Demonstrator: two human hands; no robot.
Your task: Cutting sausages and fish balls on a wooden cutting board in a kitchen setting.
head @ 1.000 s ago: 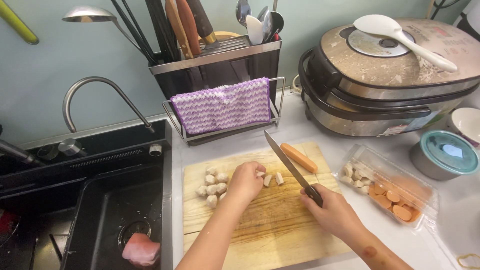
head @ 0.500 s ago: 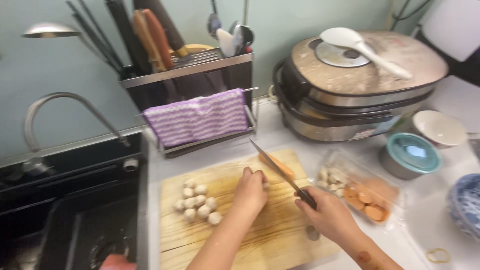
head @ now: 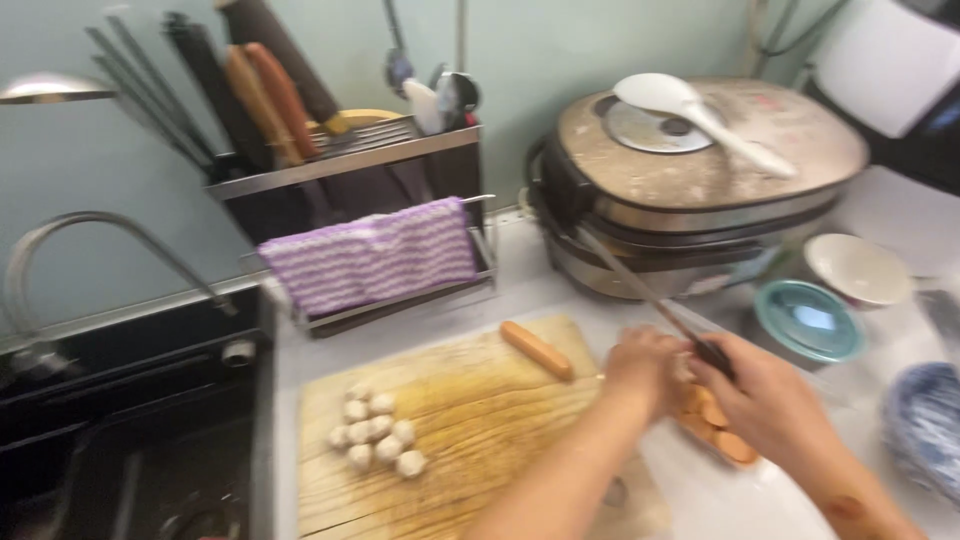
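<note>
On a cluttered kitchen bench (head: 480, 300), a stiff, sharp knife (head: 640, 290) is gripped by its handle in the right hand (head: 765, 400), while the left hand (head: 640, 365) is curled over a shallow tray (head: 735, 450) of soft, probably slippery sausage slices.

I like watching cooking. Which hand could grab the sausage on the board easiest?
Probably the left hand. It is empty as far as the blur shows and sits right beside the sausage on the cutting board. The right hand is farther off, and it is busy gripping the knife.
</note>
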